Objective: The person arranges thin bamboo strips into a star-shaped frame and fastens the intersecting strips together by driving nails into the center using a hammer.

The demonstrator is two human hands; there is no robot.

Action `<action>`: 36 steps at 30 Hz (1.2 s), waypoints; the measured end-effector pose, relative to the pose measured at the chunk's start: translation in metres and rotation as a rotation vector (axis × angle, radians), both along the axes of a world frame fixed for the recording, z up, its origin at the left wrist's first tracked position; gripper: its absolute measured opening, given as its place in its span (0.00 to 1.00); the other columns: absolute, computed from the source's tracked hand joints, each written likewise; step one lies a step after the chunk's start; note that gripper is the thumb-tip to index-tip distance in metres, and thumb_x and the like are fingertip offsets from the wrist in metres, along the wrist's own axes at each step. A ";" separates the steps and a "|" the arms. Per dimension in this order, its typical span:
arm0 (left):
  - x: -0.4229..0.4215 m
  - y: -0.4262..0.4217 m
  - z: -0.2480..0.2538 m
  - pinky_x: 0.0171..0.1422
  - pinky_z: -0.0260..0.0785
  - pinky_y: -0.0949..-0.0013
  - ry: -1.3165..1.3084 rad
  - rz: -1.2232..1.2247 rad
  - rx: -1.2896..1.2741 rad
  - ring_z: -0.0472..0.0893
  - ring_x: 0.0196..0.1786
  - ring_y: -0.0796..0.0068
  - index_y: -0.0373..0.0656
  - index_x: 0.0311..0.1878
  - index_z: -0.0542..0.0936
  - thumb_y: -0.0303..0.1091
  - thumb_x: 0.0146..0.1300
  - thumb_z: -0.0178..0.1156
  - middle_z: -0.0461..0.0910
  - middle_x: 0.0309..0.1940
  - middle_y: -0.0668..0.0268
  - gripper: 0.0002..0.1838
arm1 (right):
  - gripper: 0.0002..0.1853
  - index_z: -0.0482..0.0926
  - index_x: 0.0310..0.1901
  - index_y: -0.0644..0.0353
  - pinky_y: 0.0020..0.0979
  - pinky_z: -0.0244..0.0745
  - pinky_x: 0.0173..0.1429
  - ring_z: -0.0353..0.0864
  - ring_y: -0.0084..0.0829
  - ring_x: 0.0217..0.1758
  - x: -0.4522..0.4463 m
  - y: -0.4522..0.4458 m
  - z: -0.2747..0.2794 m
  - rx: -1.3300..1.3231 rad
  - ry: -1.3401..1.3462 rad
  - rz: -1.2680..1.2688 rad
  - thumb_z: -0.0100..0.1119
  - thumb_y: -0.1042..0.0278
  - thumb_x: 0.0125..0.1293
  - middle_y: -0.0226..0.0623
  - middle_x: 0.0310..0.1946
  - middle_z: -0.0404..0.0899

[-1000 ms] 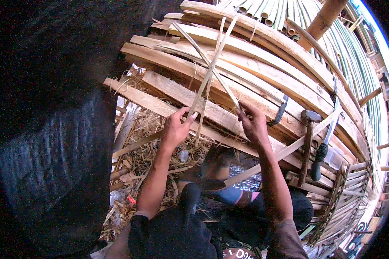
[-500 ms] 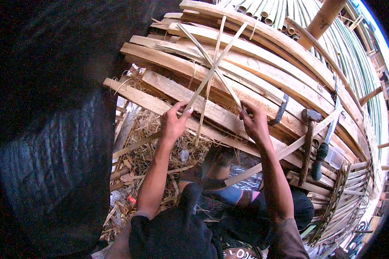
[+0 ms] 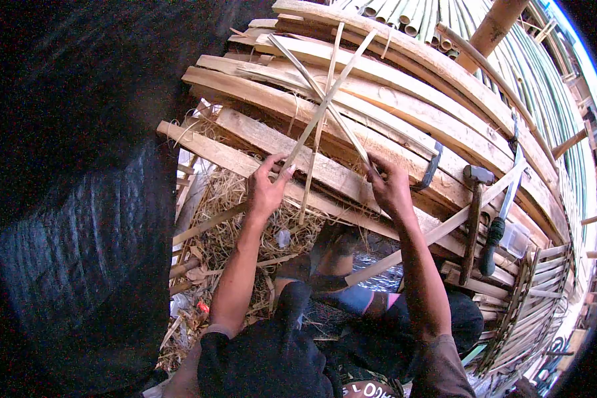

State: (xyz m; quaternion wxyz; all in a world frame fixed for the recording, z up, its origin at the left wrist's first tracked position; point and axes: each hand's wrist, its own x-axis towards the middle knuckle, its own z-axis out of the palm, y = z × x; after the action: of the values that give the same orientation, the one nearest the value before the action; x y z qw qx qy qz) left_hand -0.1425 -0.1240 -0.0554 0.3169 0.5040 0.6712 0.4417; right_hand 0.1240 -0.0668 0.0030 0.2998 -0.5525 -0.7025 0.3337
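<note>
My left hand (image 3: pixel 266 189) is closed on the lower end of a bamboo strip (image 3: pixel 305 136) that slants up to the right. Between the fingers of my right hand (image 3: pixel 389 184) is the lower end of a second bamboo strip (image 3: pixel 349 132), slanting up to the left. The two strips cross each other in an X above the planks. A third, thinner strip (image 3: pixel 310 169) runs almost upright through the crossing, its lower end hanging free between my hands. Under them lie rough wooden planks (image 3: pixel 245 126) side by side.
A hammer (image 3: pixel 474 212) and a knife with a black handle (image 3: pixel 494 242) lie on the right, by a clear plastic box (image 3: pixel 513 240). Shavings (image 3: pixel 235 186) heap below the planks. Bamboo poles (image 3: pixel 438 16) are stacked behind; a dark sheet (image 3: pixel 79 232) hangs left.
</note>
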 end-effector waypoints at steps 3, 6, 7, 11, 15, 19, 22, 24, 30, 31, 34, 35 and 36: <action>0.005 -0.001 0.014 0.36 0.71 0.64 -0.033 0.078 0.017 0.83 0.33 0.70 0.52 0.55 0.80 0.37 0.63 0.66 0.84 0.31 0.64 0.17 | 0.17 0.80 0.56 0.56 0.39 0.78 0.50 0.85 0.48 0.46 -0.006 -0.005 0.013 0.028 -0.038 -0.023 0.62 0.67 0.65 0.54 0.42 0.83; 0.004 -0.001 0.019 0.37 0.72 0.63 -0.019 0.063 -0.018 0.83 0.33 0.68 0.54 0.58 0.79 0.36 0.63 0.66 0.84 0.32 0.62 0.19 | 0.20 0.77 0.60 0.52 0.43 0.78 0.47 0.83 0.53 0.43 -0.010 -0.010 0.020 0.173 -0.105 0.014 0.59 0.69 0.66 0.55 0.40 0.82; 0.002 0.000 0.015 0.36 0.72 0.63 0.051 0.049 0.025 0.83 0.33 0.67 0.54 0.58 0.79 0.36 0.63 0.66 0.84 0.31 0.62 0.20 | 0.21 0.76 0.61 0.51 0.45 0.77 0.46 0.82 0.54 0.43 -0.008 -0.009 0.018 0.189 -0.151 0.041 0.58 0.70 0.66 0.55 0.40 0.82; 0.009 -0.004 0.035 0.35 0.71 0.63 0.127 0.033 0.008 0.82 0.31 0.68 0.50 0.59 0.78 0.35 0.64 0.65 0.83 0.30 0.61 0.19 | 0.20 0.77 0.60 0.49 0.44 0.77 0.51 0.82 0.53 0.49 -0.011 -0.009 0.027 0.075 -0.269 0.031 0.58 0.73 0.66 0.54 0.45 0.81; 0.010 -0.010 0.023 0.35 0.71 0.64 0.076 0.036 0.063 0.81 0.30 0.69 0.47 0.59 0.79 0.34 0.64 0.64 0.82 0.29 0.62 0.19 | 0.20 0.77 0.61 0.51 0.43 0.77 0.50 0.82 0.54 0.48 -0.007 -0.013 0.016 0.235 -0.174 0.051 0.57 0.74 0.66 0.54 0.46 0.81; 0.010 -0.017 0.043 0.34 0.70 0.65 -0.001 0.072 0.064 0.79 0.29 0.72 0.47 0.59 0.79 0.33 0.65 0.63 0.81 0.28 0.62 0.18 | 0.20 0.77 0.60 0.49 0.46 0.76 0.45 0.82 0.54 0.42 -0.010 -0.018 0.031 0.320 -0.113 0.049 0.55 0.73 0.67 0.52 0.39 0.82; 0.010 -0.006 0.057 0.38 0.71 0.64 0.077 0.055 -0.013 0.80 0.31 0.68 0.47 0.58 0.79 0.32 0.65 0.62 0.82 0.31 0.60 0.18 | 0.21 0.77 0.60 0.48 0.46 0.76 0.45 0.82 0.53 0.41 -0.012 -0.010 0.029 0.319 -0.125 0.042 0.55 0.74 0.66 0.51 0.39 0.82; 0.007 0.003 0.045 0.38 0.71 0.63 0.108 0.049 0.040 0.81 0.31 0.66 0.48 0.58 0.79 0.32 0.65 0.62 0.82 0.31 0.60 0.18 | 0.21 0.77 0.60 0.48 0.46 0.76 0.45 0.82 0.54 0.41 -0.011 -0.005 0.022 0.313 -0.121 0.040 0.55 0.75 0.66 0.51 0.39 0.82; 0.007 0.000 0.025 0.41 0.72 0.60 0.062 0.064 0.056 0.82 0.33 0.63 0.48 0.58 0.80 0.32 0.64 0.63 0.82 0.32 0.59 0.18 | 0.22 0.76 0.61 0.47 0.46 0.76 0.44 0.81 0.54 0.40 -0.008 -0.005 0.016 0.305 -0.080 0.061 0.55 0.76 0.65 0.51 0.38 0.81; 0.008 -0.002 0.029 0.40 0.72 0.61 0.081 0.062 0.115 0.81 0.33 0.63 0.49 0.58 0.80 0.32 0.64 0.63 0.82 0.32 0.59 0.18 | 0.22 0.76 0.61 0.48 0.46 0.76 0.44 0.81 0.54 0.40 -0.008 -0.004 0.017 0.321 -0.088 0.076 0.55 0.76 0.65 0.51 0.38 0.81; 0.006 -0.003 0.027 0.39 0.72 0.61 0.088 0.065 0.127 0.81 0.32 0.63 0.49 0.58 0.80 0.32 0.64 0.64 0.82 0.31 0.59 0.19 | 0.22 0.77 0.60 0.48 0.45 0.76 0.44 0.81 0.53 0.41 -0.009 -0.002 0.013 0.326 -0.080 0.090 0.55 0.76 0.66 0.52 0.38 0.81; 0.005 -0.003 0.025 0.39 0.72 0.62 0.075 0.069 0.081 0.81 0.32 0.63 0.49 0.58 0.80 0.32 0.64 0.64 0.82 0.31 0.59 0.19 | 0.21 0.77 0.60 0.49 0.45 0.76 0.45 0.81 0.53 0.41 -0.010 -0.001 0.010 0.316 -0.066 0.088 0.55 0.76 0.66 0.52 0.39 0.80; 0.003 -0.002 0.023 0.39 0.72 0.62 0.076 0.072 0.081 0.81 0.32 0.63 0.49 0.58 0.80 0.32 0.64 0.64 0.82 0.31 0.59 0.19 | 0.21 0.77 0.60 0.49 0.45 0.76 0.45 0.81 0.53 0.41 -0.011 0.000 0.007 0.316 -0.064 0.091 0.55 0.76 0.66 0.52 0.39 0.80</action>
State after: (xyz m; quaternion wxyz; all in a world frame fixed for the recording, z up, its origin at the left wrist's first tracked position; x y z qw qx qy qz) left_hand -0.1394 -0.1264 -0.0324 0.2544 0.5084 0.6819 0.4602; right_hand 0.1131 -0.0667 0.0102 0.3449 -0.4765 -0.7797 0.2143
